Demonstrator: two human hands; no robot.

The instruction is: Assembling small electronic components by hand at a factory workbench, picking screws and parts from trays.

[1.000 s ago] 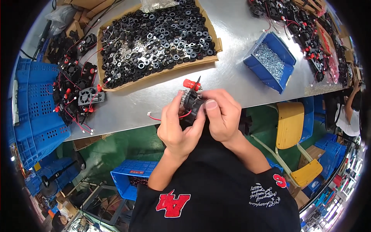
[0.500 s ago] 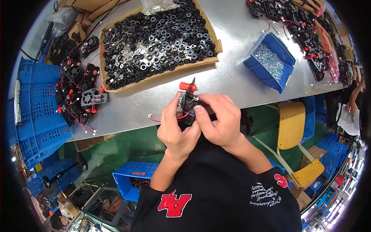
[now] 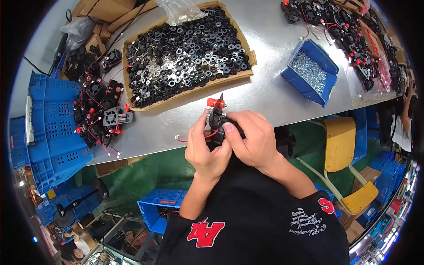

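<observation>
Just past the near table edge, both hands hold a small black fan assembly (image 3: 215, 121) with a red cylindrical knob (image 3: 213, 102) at its top. A thin red wire (image 3: 194, 141) runs from it to a white plug on the left. My left hand (image 3: 204, 149) is closed around its left side, fingers along the body and thumb low. From the right, my right hand (image 3: 255, 140) pinches it, the thumb on the front and the index finger at a small metal piece on the side. The fingers cover part of the assembly.
A cardboard tray (image 3: 187, 86) of black rings and metal washers lies ahead. Blue bin (image 3: 324, 88) with small metal pieces stands right of it. Similar fan assemblies (image 3: 110, 115) pile up at left beside a blue crate (image 3: 55, 128). A yellow chair (image 3: 340, 143) stands at right.
The whole view has shifted slightly, so the table and its things appear farther right. Both hands keep their grip on the fan assembly, with little finger movement.
</observation>
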